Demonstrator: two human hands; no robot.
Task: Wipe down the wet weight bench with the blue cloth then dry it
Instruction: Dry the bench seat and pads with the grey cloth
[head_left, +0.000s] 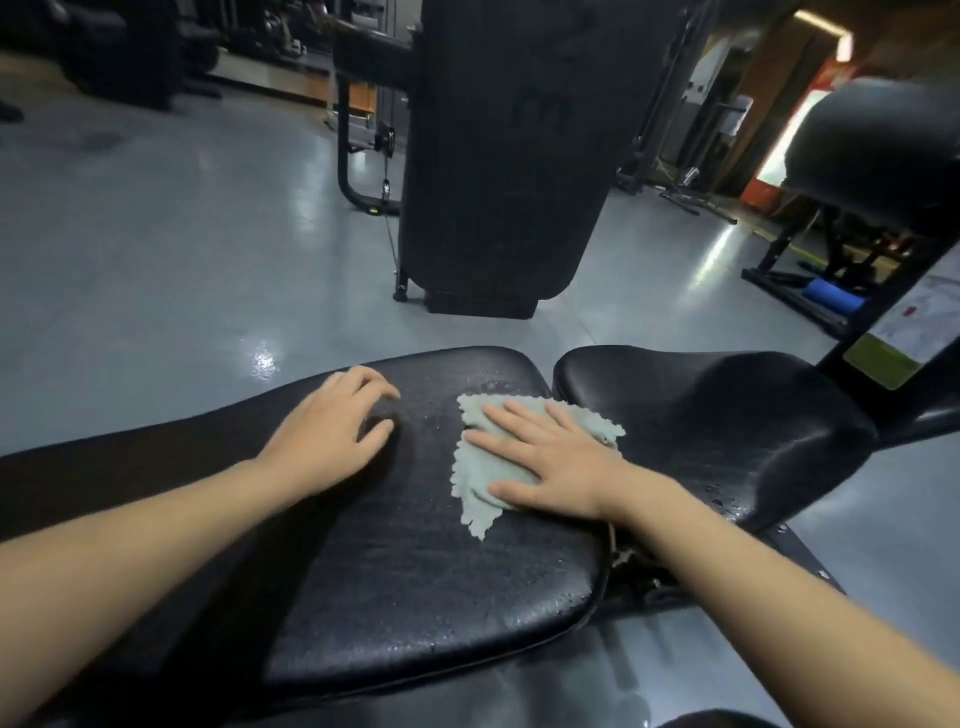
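Wipe pass on wet bench pad (415, 597)
Right hand (550, 457) flat, fingers spread, pressing cloth (480, 480) mid-pad for contact; left hand (332, 421) loosely curled, empty, bracing the far-left pad. Droplets remain near edge.

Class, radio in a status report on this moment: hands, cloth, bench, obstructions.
Right hand flat on cloth, pressing it to bench pad. Left hand resting on pad, holding nothing. Droplets on seat pad. No obstructions on the pads.

Both forearms are bare from elbow to wrist, with no sleeve, watch, band or glove showing. The left hand (332, 415) and the right hand (550, 457) carry no rings; their fingers (498, 441) have short nails.
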